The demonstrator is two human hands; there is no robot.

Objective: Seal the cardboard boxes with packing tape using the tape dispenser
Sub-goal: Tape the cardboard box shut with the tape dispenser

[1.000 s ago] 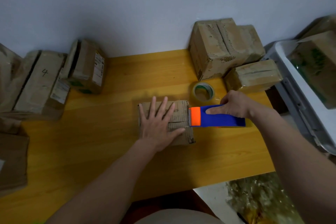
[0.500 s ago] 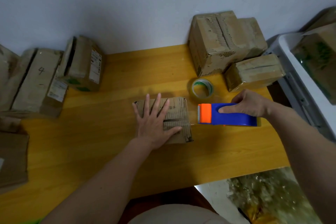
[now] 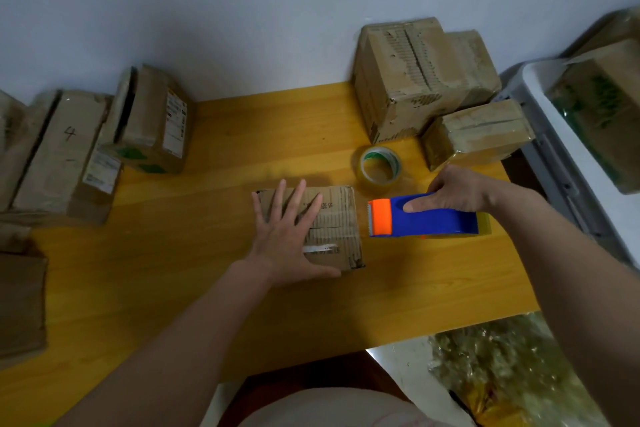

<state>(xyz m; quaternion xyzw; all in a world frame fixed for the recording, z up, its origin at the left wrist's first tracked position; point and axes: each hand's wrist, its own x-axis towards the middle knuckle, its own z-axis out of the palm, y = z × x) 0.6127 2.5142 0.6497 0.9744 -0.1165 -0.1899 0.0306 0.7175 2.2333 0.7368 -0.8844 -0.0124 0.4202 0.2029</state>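
On the yellow table, my left hand presses flat on the box; my right hand grips the tape dispenser just right, pointing leftward at it.

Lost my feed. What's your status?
Left hand flat on small box. Right hand grips tape dispenser, clear of box. Spare tape roll behind.

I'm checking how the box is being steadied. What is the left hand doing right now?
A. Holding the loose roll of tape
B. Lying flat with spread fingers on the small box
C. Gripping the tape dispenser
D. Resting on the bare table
B: the left hand lies flat, fingers spread, on the small box.
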